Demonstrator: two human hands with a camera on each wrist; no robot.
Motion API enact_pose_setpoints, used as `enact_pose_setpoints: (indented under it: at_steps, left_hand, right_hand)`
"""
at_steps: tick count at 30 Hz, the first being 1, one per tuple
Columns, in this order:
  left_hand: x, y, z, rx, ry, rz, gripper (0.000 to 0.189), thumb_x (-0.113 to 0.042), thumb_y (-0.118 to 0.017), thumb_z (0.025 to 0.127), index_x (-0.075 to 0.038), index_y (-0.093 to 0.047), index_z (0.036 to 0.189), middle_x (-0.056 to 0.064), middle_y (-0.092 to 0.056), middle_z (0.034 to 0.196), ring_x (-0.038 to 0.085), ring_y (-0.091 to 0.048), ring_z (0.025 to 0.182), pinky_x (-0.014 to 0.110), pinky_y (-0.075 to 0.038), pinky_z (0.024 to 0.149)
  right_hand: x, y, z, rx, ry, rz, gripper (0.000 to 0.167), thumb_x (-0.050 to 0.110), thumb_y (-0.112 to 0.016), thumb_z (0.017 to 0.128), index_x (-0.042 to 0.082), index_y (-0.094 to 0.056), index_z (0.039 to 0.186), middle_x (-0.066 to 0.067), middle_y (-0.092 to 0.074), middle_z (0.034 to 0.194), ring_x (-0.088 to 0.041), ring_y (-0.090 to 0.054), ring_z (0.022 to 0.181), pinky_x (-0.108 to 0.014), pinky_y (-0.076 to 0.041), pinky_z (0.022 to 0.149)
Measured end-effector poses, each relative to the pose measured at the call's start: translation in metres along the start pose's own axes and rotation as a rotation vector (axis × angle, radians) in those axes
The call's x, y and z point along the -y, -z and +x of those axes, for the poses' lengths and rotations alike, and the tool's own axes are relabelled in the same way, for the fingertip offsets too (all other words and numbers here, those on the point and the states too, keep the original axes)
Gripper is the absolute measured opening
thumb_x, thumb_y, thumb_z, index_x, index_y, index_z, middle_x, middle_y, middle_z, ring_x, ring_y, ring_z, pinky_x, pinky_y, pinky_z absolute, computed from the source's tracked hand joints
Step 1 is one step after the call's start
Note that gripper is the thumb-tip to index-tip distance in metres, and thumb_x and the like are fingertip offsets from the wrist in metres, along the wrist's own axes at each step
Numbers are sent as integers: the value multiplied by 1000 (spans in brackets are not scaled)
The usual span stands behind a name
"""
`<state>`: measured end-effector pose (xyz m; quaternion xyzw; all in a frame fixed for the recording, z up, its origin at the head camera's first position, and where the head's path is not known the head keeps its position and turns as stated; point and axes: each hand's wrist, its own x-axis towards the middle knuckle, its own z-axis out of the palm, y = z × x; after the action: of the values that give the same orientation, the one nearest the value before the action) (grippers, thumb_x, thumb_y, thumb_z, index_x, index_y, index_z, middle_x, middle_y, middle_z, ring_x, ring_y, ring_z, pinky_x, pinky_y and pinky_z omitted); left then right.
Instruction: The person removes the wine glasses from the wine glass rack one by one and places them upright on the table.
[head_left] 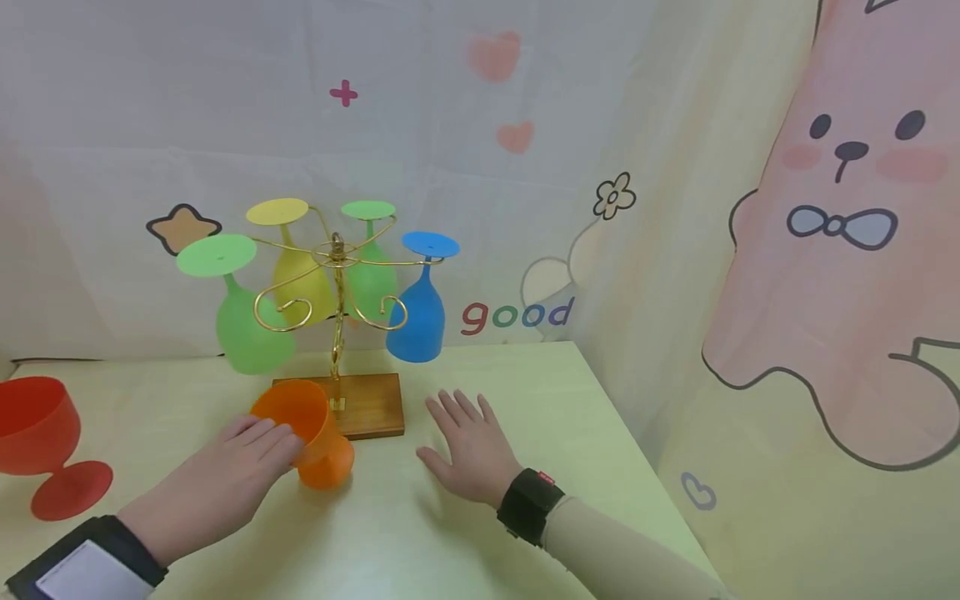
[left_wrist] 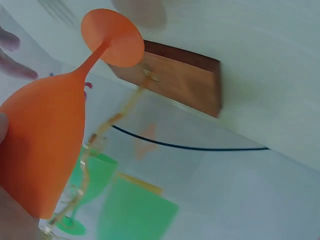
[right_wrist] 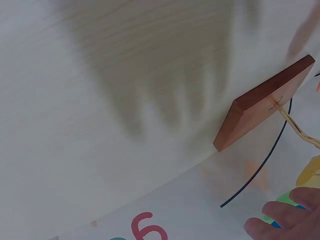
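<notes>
My left hand (head_left: 247,467) grips an orange plastic goblet (head_left: 321,440) by its bowl, mouth up, in front of the rack. In the left wrist view the bowl, stem and round foot of the goblet (left_wrist: 42,135) show, with fingertips at the bowl's side. My right hand (head_left: 476,450) is over the table to the right of the rack, palm down, fingers spread and holding nothing. A gold wire rack (head_left: 339,333) on a wooden base (head_left: 378,404) carries goblets upside down by their feet: a yellow one (head_left: 300,279), a blue one (head_left: 420,321) and two green ones (head_left: 251,329).
A red goblet (head_left: 37,429) stands upright at the far left of the pale table (head_left: 420,550). Behind the table hangs a printed white cloth (head_left: 450,125), and another with a pink bear (head_left: 840,275) runs along the right side. Two empty scrolled hooks on the rack face me.
</notes>
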<state>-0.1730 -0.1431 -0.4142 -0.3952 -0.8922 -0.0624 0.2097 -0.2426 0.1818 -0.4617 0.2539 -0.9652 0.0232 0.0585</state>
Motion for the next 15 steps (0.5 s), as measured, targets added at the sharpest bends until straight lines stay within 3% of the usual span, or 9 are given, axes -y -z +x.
enact_pose_setpoints:
  at_steps: [2, 4, 5, 6, 8, 10, 11, 13, 15]
  left_hand:
    - [8, 7, -9, 82, 82, -10, 22, -9, -67, 85, -18, -49, 94, -10, -39, 81, 13, -40, 81, 33, -35, 81]
    - [17, 12, -19, 123, 146, -5, 25, -12, -71, 84, -19, -49, 93, -11, -39, 80, 12, -40, 80, 34, -35, 82]
    - [22, 15, -25, 132, 174, -1, 18, -22, -67, 91, -21, -48, 93, -12, -39, 80, 11, -39, 79, 32, -33, 82]
    - [26, 17, -31, 130, 194, 7, 17, -32, -59, 97, -22, -47, 91, -13, -37, 78, 10, -38, 77, 31, -32, 80]
    - [36, 19, -44, 103, 221, 27, 31, -48, -36, 102, -22, -44, 88, -13, -33, 77, 9, -35, 74, 31, -30, 79]
    - [46, 20, -58, 49, 238, 62, 51, -56, -8, 100, -22, -42, 85, -12, -31, 74, 9, -33, 71, 30, -28, 75]
    - [50, 20, -63, 53, 264, 72, 60, -58, 4, 95, -21, -43, 86, -12, -32, 74, 10, -35, 71, 31, -28, 75]
    - [58, 20, -73, 81, 325, 72, 55, -58, -7, 94, -19, -46, 87, -12, -36, 75, 12, -38, 72, 34, -30, 74]
    - [64, 20, -83, 121, 388, 70, 37, -53, -36, 97, -18, -48, 90, -11, -40, 75, 15, -41, 74, 36, -30, 74]
  right_hand:
    - [0, -1, -1, 11, -4, 12, 73, 61, -43, 95, 20, -29, 154, -3, -29, 157, -25, -22, 144, -54, -10, 115]
    - [-1, -2, -2, 16, -3, 21, 72, 60, -43, 95, 20, -29, 153, -4, -30, 156, -25, -23, 144, -54, -11, 115]
    - [-2, -2, -2, 16, -1, 26, 72, 59, -43, 95, 20, -29, 153, -4, -31, 156, -26, -24, 144, -54, -11, 115]
    - [-2, -2, -2, 17, 0, 28, 72, 59, -43, 95, 19, -29, 153, -4, -31, 156, -26, -24, 144, -54, -11, 115]
    - [-4, -3, -2, 14, 2, 34, 71, 58, -43, 96, 19, -30, 153, -4, -32, 156, -26, -25, 143, -54, -12, 115]
    - [-5, -3, -3, 14, -1, 44, 70, 57, -44, 96, 18, -30, 153, -4, -32, 155, -25, -26, 143, -54, -13, 115]
    - [-5, -2, -3, 15, -4, 50, 70, 57, -44, 96, 18, -30, 153, -4, -32, 155, -26, -26, 143, -54, -13, 115]
    - [-4, -2, -3, 22, -11, 55, 70, 57, -45, 96, 18, -30, 153, -3, -32, 155, -25, -26, 143, -54, -12, 115]
    - [-3, -1, -2, 29, -15, 62, 70, 56, -45, 96, 19, -30, 153, -3, -32, 155, -25, -26, 143, -53, -12, 115]
